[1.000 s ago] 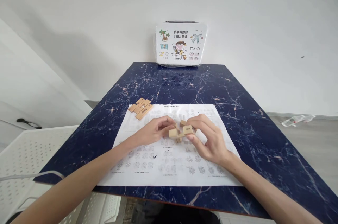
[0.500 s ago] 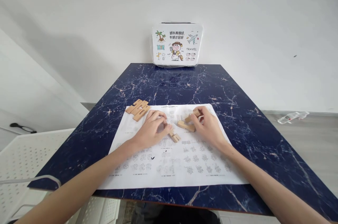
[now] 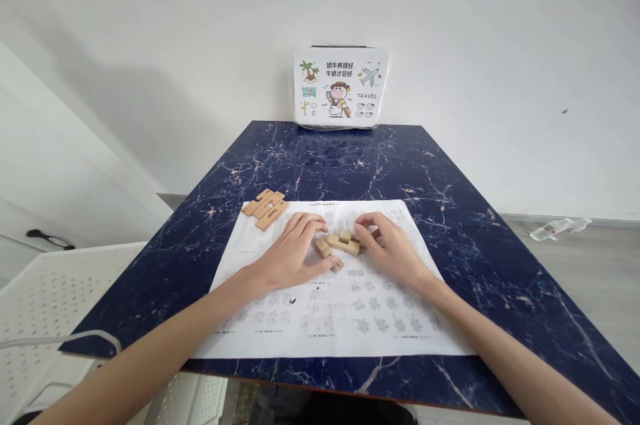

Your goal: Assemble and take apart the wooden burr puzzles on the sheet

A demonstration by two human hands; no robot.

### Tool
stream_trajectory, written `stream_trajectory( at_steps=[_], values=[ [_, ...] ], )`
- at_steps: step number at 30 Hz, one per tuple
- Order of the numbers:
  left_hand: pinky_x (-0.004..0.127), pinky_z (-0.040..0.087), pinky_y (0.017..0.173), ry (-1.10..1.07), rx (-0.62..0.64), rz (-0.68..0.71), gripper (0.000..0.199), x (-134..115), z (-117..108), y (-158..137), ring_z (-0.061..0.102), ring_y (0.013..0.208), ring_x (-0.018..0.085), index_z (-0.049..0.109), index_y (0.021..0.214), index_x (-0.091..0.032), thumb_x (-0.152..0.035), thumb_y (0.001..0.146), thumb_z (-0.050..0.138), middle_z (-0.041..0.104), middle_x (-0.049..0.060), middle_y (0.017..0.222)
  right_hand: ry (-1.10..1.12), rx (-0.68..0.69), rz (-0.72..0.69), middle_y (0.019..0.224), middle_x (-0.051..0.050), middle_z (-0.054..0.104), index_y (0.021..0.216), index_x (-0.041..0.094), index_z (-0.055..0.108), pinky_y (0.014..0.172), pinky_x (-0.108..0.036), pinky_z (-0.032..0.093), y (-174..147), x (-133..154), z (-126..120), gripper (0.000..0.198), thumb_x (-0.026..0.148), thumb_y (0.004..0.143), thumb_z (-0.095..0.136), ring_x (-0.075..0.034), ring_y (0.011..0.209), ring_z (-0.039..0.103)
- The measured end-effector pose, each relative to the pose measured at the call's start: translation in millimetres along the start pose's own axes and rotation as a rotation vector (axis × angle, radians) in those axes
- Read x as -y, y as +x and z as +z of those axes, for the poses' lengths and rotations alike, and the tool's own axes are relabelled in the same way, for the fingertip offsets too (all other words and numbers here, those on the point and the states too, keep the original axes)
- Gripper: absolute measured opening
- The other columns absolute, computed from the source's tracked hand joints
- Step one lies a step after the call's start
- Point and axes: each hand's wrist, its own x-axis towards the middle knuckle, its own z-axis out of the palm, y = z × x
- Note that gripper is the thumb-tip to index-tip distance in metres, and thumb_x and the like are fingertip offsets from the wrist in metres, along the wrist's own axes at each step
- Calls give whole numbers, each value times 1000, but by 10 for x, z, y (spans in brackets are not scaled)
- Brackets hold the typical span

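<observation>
A notched wooden puzzle block (image 3: pixel 324 248) lies slanted on the printed sheet (image 3: pixel 320 335). My left hand (image 3: pixel 293 251) is beside it with fingers spread, the thumb touching its near end. A second, longer wooden block (image 3: pixel 337 245) lies just to the right. My right hand (image 3: pixel 393 248) pinches another wooden puzzle block (image 3: pixel 346 237) against the longer one; my fingers partly cover it. Beyond my left hand, at the sheet's far left corner, several flat notched wooden pieces (image 3: pixel 267 208) lie side by side.
The sheet lies on a dark blue marbled table (image 3: pixel 330 178). A white case with cartoon prints (image 3: pixel 343 88) stands at the far edge against the wall. White perforated baskets (image 3: pixel 40 318) are at left. A clear plastic bottle (image 3: pixel 550 229) lies on the floor at right.
My right hand has brought its block leftward and down onto the longer block, which now lies closer to the left one. My left fingers have spread away from their block.
</observation>
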Motion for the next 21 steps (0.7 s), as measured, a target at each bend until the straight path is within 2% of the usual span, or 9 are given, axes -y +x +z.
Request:
stream_trajectory(
  at_steps=[3,8,12,17,21],
  values=[
    [57,46,114,-25,17,15,59,-18,7,-14,48,138,35,48,138,-26,-53,92,73,53,14,144,95,71,-51,118,-11,69,112,24,63,81,-44,61,-26,39,39,23,43,104,55,-25,91,72],
    [59,43,118,-27,54,22,73,5,30,-20,44,144,37,44,145,-27,-58,87,77,48,15,151,237,229,-232,128,-11,63,124,27,60,102,-49,60,-70,97,70,21,36,106,54,-25,116,67],
    [58,45,116,-27,56,12,69,15,36,-15,47,140,36,45,143,-26,-54,89,77,51,15,147,289,306,-276,132,-11,62,130,29,56,104,-52,60,-95,131,80,25,34,106,52,-26,122,65],
    [55,46,113,-32,38,23,57,-6,30,-11,50,136,34,47,140,-27,-38,90,74,55,13,142,295,296,-260,134,-11,62,130,29,56,106,-54,60,-97,135,97,25,34,105,54,-27,128,63],
    [52,49,109,-10,39,1,49,-1,11,4,53,129,32,52,134,-26,-44,93,73,58,11,135,284,285,-256,134,-11,62,130,28,56,106,-54,61,-95,135,108,26,34,105,55,-27,128,63]
  ],
)
